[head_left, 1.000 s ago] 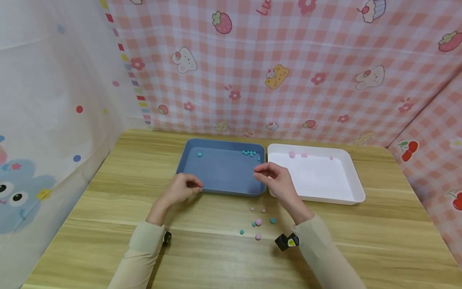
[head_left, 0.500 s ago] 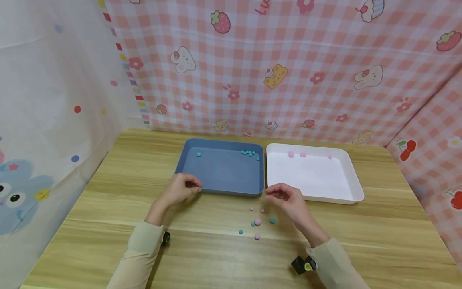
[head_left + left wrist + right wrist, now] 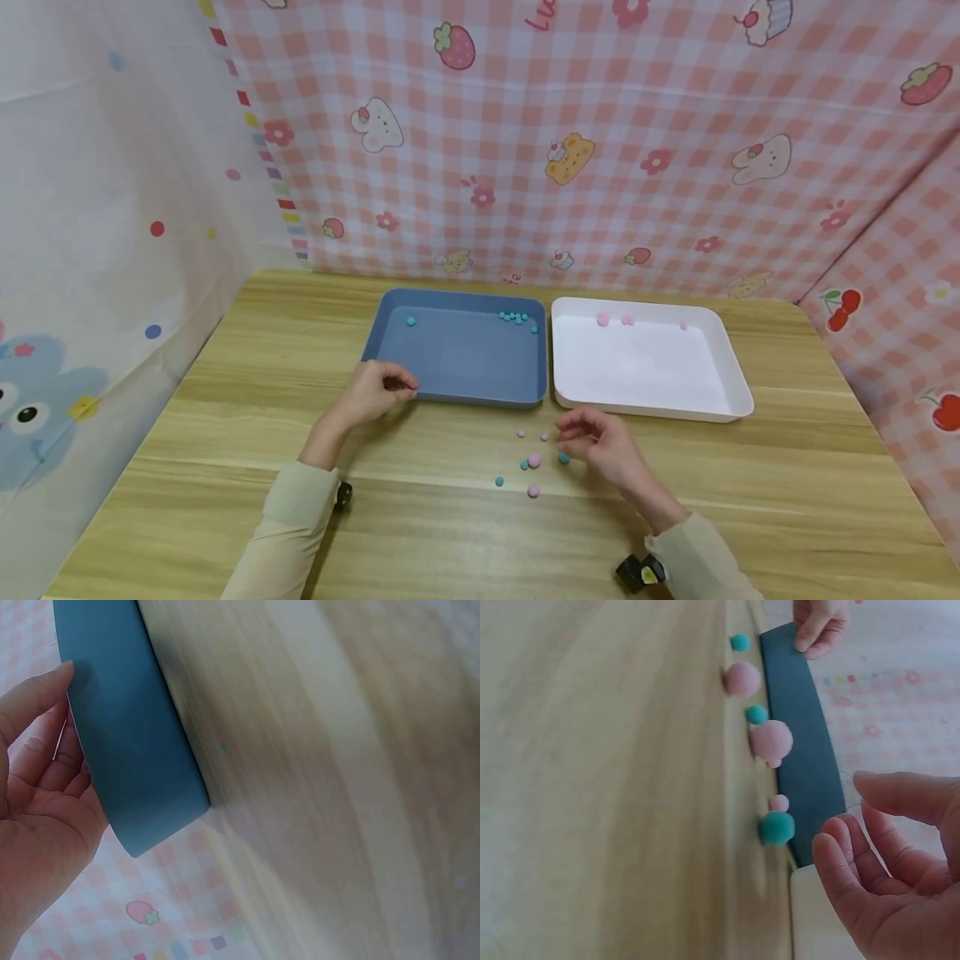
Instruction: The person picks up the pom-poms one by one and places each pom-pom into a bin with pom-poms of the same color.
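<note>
My left hand (image 3: 378, 392) pinches the front rim of the blue-grey tray (image 3: 457, 393), near its left corner. In the left wrist view the thumb (image 3: 66, 673) lies at the tray's rim and the other fingers are curled behind the wall. My right hand (image 3: 603, 443) hovers beside a teal pom-pom (image 3: 564, 458). Seen from the right wrist, its thumb and fingers are apart with nothing between them, and the teal pom-pom (image 3: 777, 827) sits on the table beyond the fingertips. Pink pom-poms (image 3: 534, 460) and smaller teal pom-poms (image 3: 499, 482) lie scattered to its left.
A white tray (image 3: 652, 411) stands right of the blue-grey one, with several pink pom-poms (image 3: 603, 319) along its back. Several teal pom-poms (image 3: 513, 317) lie in the blue-grey tray. Both trays stand on the wooden table (image 3: 420, 533), before a pink checked cloth (image 3: 517, 108).
My right hand has come back from over the blue-grey tray's right edge, toward me and rightward, down to the loose pom-poms. The left hand has kept its hold on the tray rim.
</note>
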`<state>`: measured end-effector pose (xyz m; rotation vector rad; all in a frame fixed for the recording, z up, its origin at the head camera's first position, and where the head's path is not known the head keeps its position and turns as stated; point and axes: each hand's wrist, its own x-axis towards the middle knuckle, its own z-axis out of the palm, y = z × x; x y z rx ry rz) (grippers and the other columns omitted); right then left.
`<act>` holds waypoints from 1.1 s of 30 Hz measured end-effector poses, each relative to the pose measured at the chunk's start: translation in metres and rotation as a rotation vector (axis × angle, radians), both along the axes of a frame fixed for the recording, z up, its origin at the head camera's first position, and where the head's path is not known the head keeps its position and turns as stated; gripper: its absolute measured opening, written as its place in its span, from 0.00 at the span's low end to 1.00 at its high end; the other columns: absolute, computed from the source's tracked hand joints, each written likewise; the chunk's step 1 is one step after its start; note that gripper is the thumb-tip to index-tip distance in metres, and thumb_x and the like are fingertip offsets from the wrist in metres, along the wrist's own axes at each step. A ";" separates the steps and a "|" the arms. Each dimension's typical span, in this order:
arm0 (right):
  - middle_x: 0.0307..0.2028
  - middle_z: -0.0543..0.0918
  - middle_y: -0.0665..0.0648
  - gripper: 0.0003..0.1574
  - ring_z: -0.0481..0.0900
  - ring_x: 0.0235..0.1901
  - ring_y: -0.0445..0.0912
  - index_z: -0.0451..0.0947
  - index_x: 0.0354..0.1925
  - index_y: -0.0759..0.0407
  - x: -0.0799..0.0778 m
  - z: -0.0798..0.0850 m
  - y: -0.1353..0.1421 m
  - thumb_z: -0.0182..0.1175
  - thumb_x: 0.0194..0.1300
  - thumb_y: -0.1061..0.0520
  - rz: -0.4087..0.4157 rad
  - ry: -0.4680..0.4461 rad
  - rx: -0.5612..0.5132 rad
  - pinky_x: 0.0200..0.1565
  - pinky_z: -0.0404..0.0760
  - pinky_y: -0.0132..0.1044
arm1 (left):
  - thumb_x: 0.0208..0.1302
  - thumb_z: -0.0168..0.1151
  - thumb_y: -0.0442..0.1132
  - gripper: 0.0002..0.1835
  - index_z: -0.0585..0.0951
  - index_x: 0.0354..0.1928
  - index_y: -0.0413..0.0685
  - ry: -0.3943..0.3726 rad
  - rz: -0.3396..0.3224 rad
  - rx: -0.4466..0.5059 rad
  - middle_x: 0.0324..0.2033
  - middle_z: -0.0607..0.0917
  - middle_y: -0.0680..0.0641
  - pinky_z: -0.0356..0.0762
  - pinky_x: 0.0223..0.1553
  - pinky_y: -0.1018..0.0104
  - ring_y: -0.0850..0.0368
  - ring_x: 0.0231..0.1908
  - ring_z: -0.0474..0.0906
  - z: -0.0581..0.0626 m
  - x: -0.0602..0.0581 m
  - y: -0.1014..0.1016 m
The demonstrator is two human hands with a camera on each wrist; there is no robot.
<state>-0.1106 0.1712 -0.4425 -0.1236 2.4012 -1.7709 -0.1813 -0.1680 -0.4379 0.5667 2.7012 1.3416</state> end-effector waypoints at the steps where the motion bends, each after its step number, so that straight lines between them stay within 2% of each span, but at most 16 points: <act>1: 0.38 0.81 0.68 0.17 0.80 0.38 0.53 0.76 0.41 0.74 0.000 -0.001 0.000 0.64 0.49 0.75 0.004 -0.011 0.000 0.38 0.79 0.30 | 0.53 0.65 0.25 0.02 0.84 0.30 0.33 0.000 0.000 -0.001 0.27 0.85 0.44 0.76 0.32 0.71 0.57 0.29 0.78 0.000 0.000 0.000; 6: 0.37 0.81 0.69 0.18 0.80 0.37 0.55 0.76 0.40 0.76 0.000 -0.006 -0.001 0.64 0.47 0.77 0.052 -0.005 0.024 0.37 0.79 0.30 | 0.52 0.65 0.25 0.02 0.84 0.30 0.33 0.004 0.004 0.003 0.27 0.84 0.44 0.76 0.31 0.71 0.57 0.29 0.78 0.001 0.000 0.000; 16: 0.35 0.81 0.64 0.17 0.79 0.34 0.50 0.77 0.37 0.73 0.001 -0.015 -0.003 0.62 0.44 0.79 0.099 0.027 0.110 0.35 0.79 0.30 | 0.53 0.65 0.25 0.02 0.84 0.30 0.35 -0.009 0.009 -0.010 0.27 0.84 0.45 0.76 0.31 0.71 0.58 0.29 0.77 0.002 0.001 0.000; 33: 0.29 0.80 0.58 0.15 0.76 0.30 0.46 0.77 0.33 0.68 0.001 -0.014 -0.001 0.60 0.45 0.80 0.183 0.064 0.211 0.33 0.79 0.31 | 0.53 0.65 0.26 0.02 0.84 0.30 0.34 -0.007 0.008 -0.011 0.27 0.84 0.45 0.76 0.31 0.71 0.58 0.29 0.77 0.002 0.001 -0.001</act>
